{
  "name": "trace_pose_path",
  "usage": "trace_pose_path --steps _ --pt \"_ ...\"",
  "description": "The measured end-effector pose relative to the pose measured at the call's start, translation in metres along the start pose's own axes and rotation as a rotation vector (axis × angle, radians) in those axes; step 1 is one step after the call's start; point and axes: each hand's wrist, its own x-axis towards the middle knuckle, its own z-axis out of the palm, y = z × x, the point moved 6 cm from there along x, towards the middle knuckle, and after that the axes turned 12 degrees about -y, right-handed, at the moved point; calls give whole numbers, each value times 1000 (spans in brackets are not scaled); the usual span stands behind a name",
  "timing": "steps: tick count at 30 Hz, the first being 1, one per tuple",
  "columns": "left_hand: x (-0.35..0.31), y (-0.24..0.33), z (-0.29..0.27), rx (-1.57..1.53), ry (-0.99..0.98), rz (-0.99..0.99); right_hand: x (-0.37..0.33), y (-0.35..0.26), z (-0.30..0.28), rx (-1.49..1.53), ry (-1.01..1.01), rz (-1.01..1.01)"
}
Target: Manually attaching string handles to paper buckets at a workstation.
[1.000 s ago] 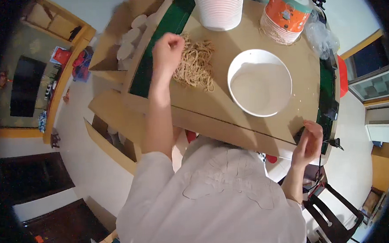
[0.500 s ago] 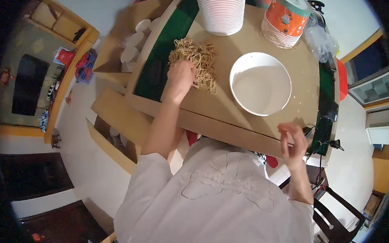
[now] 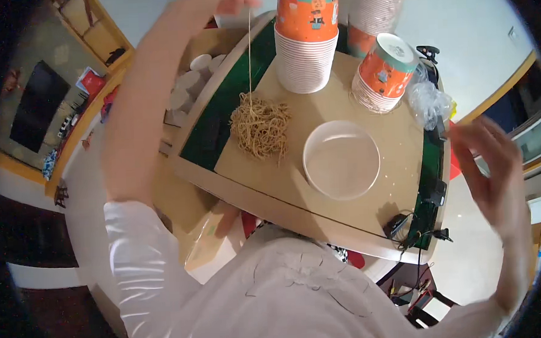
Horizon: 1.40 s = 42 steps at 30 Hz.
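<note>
My left hand [image 3: 238, 2] is raised at the top edge, partly cut off and blurred, its fingers closed on a thin tan strand [image 3: 250, 55]. That strand runs straight down into a tangled heap of similar tan strands [image 3: 259, 128] on the brown board; whether they are noodles or elastic bands I cannot tell. My right hand [image 3: 490, 159] hangs in the air beyond the table's right edge, fingers loosely curved and apart, holding nothing visible. Between the hands stands a white paper bucket [image 3: 343, 166], its mouth upward and its inside bare.
Behind stand a tall stack of upturned orange-and-white paper buckets [image 3: 304, 46], a shorter stack [image 3: 386, 73] with thin bands round its base, and a plastic-wrapped stack [image 3: 377, 7]. A clear plastic bag [image 3: 429, 104] and black cables [image 3: 409, 235] lie at right. A carton of white cups [image 3: 188, 85] is left.
My left hand has risen from the heap, drawing one strand upward. My right hand has moved up and outward to the right. The view has shifted, so the table sits lower.
</note>
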Motion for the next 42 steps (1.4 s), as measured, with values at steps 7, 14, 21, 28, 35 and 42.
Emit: trace_pose_path --steps 7,14,21,28,35,42 --pt "-1 67 -32 -393 45 509 103 -11 -5 318 485 -472" --pt "-9 51 62 -221 -332 305 167 -14 56 1283 301 -207" --pt "-76 41 92 236 -86 411 101 -17 81 1190 581 -113" --pt "-157 21 194 266 -371 703 -26 -35 123 891 571 -226" --pt "-131 -40 225 123 -440 520 -167 -28 76 1505 173 -1274" --pt "-114 -114 296 463 -421 317 -137 16 252 1645 340 312"
